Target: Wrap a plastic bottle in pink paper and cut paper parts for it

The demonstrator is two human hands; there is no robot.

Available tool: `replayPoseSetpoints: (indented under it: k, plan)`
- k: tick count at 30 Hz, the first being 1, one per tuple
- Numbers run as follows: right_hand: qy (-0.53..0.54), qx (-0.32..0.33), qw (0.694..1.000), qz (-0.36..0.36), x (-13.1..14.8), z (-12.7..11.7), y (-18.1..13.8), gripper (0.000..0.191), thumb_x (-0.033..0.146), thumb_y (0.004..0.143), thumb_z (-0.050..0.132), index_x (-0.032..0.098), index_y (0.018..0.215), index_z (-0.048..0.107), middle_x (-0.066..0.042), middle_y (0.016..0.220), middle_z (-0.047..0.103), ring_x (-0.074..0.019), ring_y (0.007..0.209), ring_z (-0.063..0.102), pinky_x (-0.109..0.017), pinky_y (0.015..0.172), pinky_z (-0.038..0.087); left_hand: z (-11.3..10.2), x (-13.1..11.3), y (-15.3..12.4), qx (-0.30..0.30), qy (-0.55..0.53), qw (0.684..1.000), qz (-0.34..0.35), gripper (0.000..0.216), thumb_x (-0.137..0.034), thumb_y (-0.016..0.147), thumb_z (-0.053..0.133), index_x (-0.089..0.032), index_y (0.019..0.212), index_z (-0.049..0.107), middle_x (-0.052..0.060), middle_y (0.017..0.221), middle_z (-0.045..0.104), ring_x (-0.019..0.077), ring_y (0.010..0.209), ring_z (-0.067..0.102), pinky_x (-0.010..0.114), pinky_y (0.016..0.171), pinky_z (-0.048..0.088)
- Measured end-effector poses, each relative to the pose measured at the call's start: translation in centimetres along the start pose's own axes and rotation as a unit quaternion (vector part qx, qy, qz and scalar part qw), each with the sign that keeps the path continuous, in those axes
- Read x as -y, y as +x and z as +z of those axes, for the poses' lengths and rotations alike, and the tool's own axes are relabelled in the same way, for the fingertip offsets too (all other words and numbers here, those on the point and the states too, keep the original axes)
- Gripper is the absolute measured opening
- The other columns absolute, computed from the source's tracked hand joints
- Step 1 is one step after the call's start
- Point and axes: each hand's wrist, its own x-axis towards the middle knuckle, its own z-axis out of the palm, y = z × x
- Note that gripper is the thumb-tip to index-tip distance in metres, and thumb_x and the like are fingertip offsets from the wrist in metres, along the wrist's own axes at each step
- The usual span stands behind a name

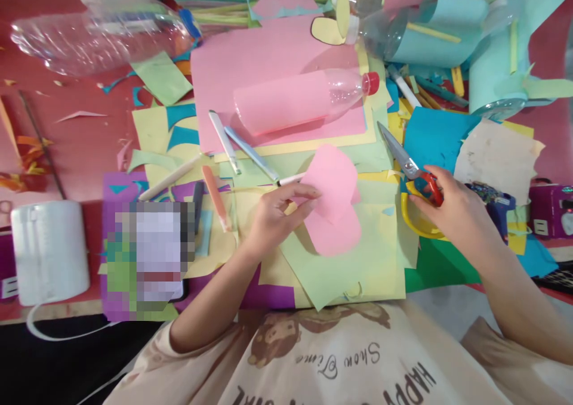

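Note:
My left hand (pixel 286 211) pinches a pink paper cutout (pixel 335 196) with rounded lobes, between thumb and fingers at its left edge. The cutout is over light green paper (pixel 313 274). On the right, my right hand (pixel 452 205) grips the red handle of a pair of scissors (pixel 405 157), whose blades point up and left. Below that hand is a yellow ring, perhaps a tape roll (pixel 418 220). Beyond the cutout lies a clear bottle (pixel 290 101) with a red cap, wrapped in pink paper and resting on a pink sheet (pixel 215 65).
Several markers (pixel 224 142) lie left of centre among paper scraps. A crumpled clear bottle (pixel 102 38) is at the back left, and blue-wrapped bottles (pixel 496 77) are at the back right. A white case (pixel 51 253) sits left, near a pixelated patch (pixel 156 244).

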Motion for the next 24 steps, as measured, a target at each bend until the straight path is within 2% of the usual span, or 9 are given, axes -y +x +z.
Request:
replayPoseSetpoints:
  k: [3,5,7,11,14,16,20,24]
  plan:
    - [-0.020,-0.014,0.999,-0.022,0.1,0.1,-0.2,0.051,0.036,0.085,0.054,0.011,0.129,0.052,-0.016,0.098,0.069,-0.0309,0.083,0.068,-0.037,0.065,0.051,0.0,0.5,-0.2,0.069,-0.002,0.998,0.007,0.016,-0.029,0.081,0.066,-0.023,0.096,0.069,0.004,0.102,0.071,0.0172,0.096,0.066,0.026,0.080,0.054]
    - [-0.045,-0.028,0.998,-0.046,0.2,0.1,-0.3,0.049,0.035,0.087,0.052,0.008,0.128,0.053,-0.017,0.097,0.069,-0.0310,0.084,0.068,-0.037,0.066,0.051,0.0,0.5,-0.3,0.097,-0.010,0.995,0.020,0.024,-0.026,0.081,0.066,-0.025,0.105,0.065,0.005,0.116,0.066,0.0188,0.107,0.062,0.027,0.084,0.053]
    - [-0.077,-0.045,0.993,-0.078,0.3,-0.1,-0.3,0.045,0.034,0.090,0.048,0.007,0.124,0.056,-0.017,0.092,0.070,-0.0304,0.082,0.067,-0.036,0.065,0.049,-0.1,0.4,-0.4,0.116,-0.031,0.993,0.020,0.035,-0.023,0.081,0.065,-0.026,0.115,0.058,0.007,0.127,0.060,0.0192,0.110,0.061,0.028,0.084,0.054]
    - [-0.131,-0.092,0.984,-0.074,0.3,-0.8,-0.2,0.033,0.035,0.092,0.046,0.013,0.108,0.066,-0.012,0.072,0.070,-0.0274,0.066,0.065,-0.033,0.053,0.041,-0.2,0.0,-0.4,0.134,-0.018,0.991,-0.014,0.048,-0.019,0.083,0.060,-0.030,0.127,0.045,0.006,0.120,0.064,0.0168,0.094,0.067,0.026,0.072,0.056]
    - [-0.102,-0.117,0.986,-0.065,0.7,-1.4,0.0,0.031,0.033,0.092,0.048,0.012,0.106,0.067,-0.013,0.078,0.072,-0.0269,0.069,0.066,-0.033,0.055,0.042,-0.1,0.0,-0.5,0.150,0.091,0.985,0.006,0.047,-0.014,0.082,0.055,-0.030,0.125,0.048,0.003,0.117,0.066,0.0162,0.087,0.069,0.024,0.064,0.055]
    - [-0.075,-0.124,0.987,-0.074,1.2,-1.4,0.2,0.029,0.033,0.091,0.050,0.013,0.104,0.067,-0.013,0.081,0.072,-0.0258,0.070,0.066,-0.032,0.056,0.042,0.1,0.2,-0.5,0.151,0.160,0.974,0.052,0.047,-0.012,0.081,0.053,-0.027,0.125,0.050,0.004,0.121,0.065,0.0156,0.086,0.069,0.024,0.065,0.055]
    - [-0.014,-0.117,0.988,-0.098,2.7,-0.8,0.8,0.025,0.033,0.089,0.054,0.015,0.100,0.068,-0.009,0.078,0.071,-0.0219,0.065,0.064,-0.030,0.055,0.043,0.5,0.5,-0.2,0.109,0.230,0.953,0.163,0.044,-0.010,0.083,0.050,-0.022,0.125,0.051,0.007,0.122,0.065,0.0192,0.108,0.064,0.032,0.090,0.055]
    - [0.111,-0.061,0.983,-0.129,3.9,-0.2,2.0,0.021,0.031,0.090,0.053,0.017,0.100,0.066,-0.008,0.081,0.070,-0.0186,0.068,0.064,-0.029,0.059,0.049,0.4,0.5,0.2,0.070,0.218,0.958,0.173,0.032,-0.013,0.087,0.049,-0.020,0.118,0.055,0.009,0.123,0.064,0.0196,0.119,0.058,0.035,0.098,0.051]
